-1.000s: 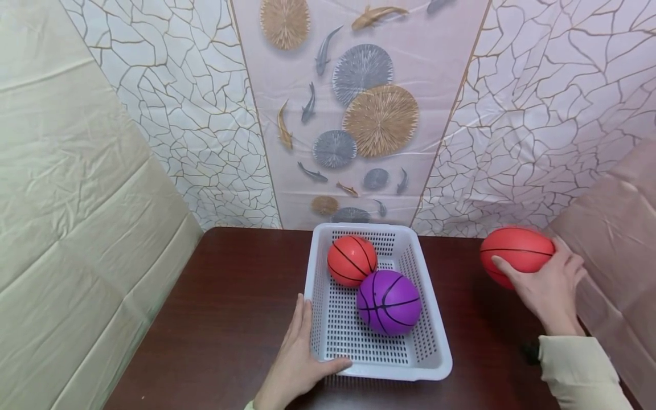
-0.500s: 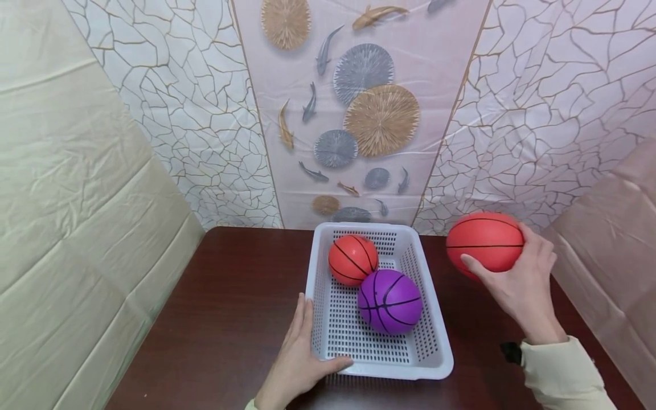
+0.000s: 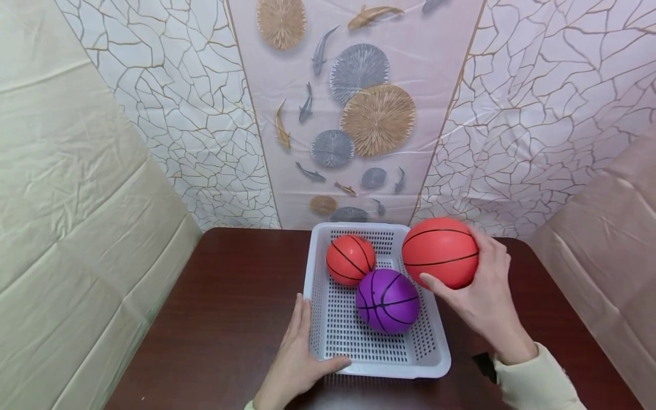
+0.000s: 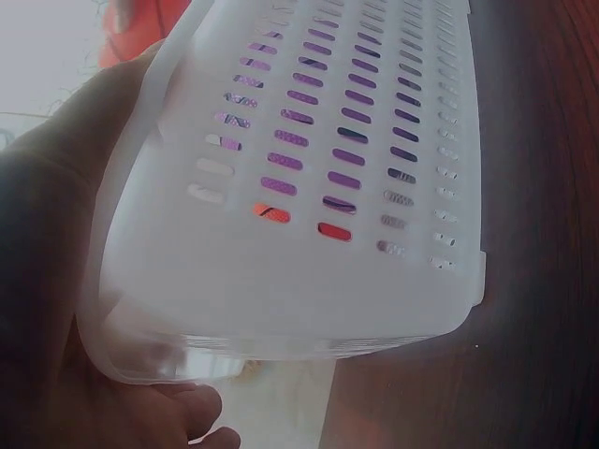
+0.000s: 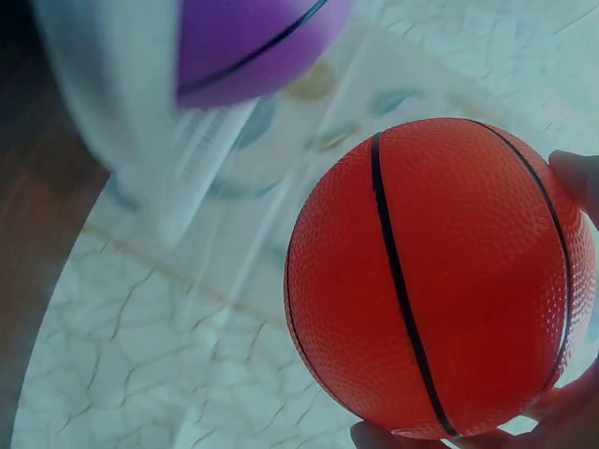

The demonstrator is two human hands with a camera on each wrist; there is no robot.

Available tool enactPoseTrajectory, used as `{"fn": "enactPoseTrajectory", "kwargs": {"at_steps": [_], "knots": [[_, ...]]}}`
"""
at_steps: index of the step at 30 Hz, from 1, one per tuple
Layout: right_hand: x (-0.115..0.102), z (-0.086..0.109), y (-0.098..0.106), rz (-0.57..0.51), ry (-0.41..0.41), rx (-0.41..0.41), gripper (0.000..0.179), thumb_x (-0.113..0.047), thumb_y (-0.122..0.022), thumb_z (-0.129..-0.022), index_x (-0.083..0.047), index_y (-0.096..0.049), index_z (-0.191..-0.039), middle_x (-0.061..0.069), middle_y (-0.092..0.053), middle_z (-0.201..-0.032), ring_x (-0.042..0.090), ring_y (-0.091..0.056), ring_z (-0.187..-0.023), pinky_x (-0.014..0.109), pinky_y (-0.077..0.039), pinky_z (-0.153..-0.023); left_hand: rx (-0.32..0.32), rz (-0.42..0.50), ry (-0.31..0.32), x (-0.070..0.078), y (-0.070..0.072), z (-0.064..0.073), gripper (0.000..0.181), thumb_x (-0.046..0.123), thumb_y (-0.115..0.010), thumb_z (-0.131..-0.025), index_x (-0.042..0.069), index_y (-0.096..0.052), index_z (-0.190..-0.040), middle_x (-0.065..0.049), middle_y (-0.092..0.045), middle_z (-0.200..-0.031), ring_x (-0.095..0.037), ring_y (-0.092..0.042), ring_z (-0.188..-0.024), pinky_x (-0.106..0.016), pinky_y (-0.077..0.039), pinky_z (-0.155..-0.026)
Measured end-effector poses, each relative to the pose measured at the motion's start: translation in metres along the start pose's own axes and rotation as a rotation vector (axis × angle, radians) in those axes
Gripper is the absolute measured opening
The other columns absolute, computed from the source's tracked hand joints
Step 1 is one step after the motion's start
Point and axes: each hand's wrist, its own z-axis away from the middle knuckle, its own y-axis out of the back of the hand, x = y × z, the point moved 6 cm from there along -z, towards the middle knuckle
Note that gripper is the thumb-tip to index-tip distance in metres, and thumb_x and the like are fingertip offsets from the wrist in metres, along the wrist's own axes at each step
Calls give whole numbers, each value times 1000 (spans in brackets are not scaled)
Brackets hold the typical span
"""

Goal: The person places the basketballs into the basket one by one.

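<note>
A white perforated plastic basket (image 3: 359, 369) stands on the dark table. Inside it lie a smaller red ball (image 3: 351, 260) with black lines, toward the back left, and a purple ball (image 3: 388, 302) touching it. My right hand (image 3: 487, 290) grips a larger red ball (image 3: 439, 253) above the basket's right rim; in the right wrist view fingers and thumb curve round this red ball (image 5: 430, 281). At the basket's near left corner rests my left hand (image 3: 299, 353), its fingers straight along the side and thumb spread over the near rim. The left wrist view shows the basket wall (image 4: 234, 281) close up.
The dark brown table (image 3: 225, 307) stretches to both sides of the basket. A patterned cloth wall (image 3: 379, 188) rises behind its back edge. Beige fabric panels (image 3: 92, 228) slope up at left and right.
My right hand has carried the larger red ball leftward, from the table's right side to over the basket's right rim. My left hand and the basket have stayed in place.
</note>
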Motion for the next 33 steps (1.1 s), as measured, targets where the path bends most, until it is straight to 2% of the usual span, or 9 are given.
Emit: {"fn": "enactPoseTrajectory", "kwargs": {"at_steps": [8,13,21,33], "knots": [[-41,18,-19,-71,86,-71,116,-39,-94,-55,-17,-32,-151,15,-36,-140,30,-32,-125,59,-44,-82,2,5,4,1,1,0,132,78,-71,-61,14,-8,-157,5,9,-162,-33,-12,-146,-59,-27,-108],[-59,29,-34,-98,140,-129,116,-42,-93,-55,-14,-32,-150,14,-36,-142,29,-32,-127,56,-48,-83,7,8,4,1,1,0,132,79,-71,-60,14,-9,-157,4,7,-162,-32,-12,-146,-59,-27,-108],[-75,35,-48,-131,164,-166,115,-46,-92,-56,-18,-32,-150,11,-35,-143,26,-32,-129,52,-51,-83,9,7,1,0,0,1,131,79,-70,-61,14,-10,-157,4,7,-162,-35,-15,-145,-61,-29,-106],[-88,43,-61,-144,177,-199,113,-51,-89,-59,-17,-31,-150,10,-34,-144,27,-37,-127,50,-52,-83,-17,6,17,1,0,-1,130,72,-76,-62,13,-10,-157,7,9,-162,-32,-13,-146,-60,-30,-106]]}}
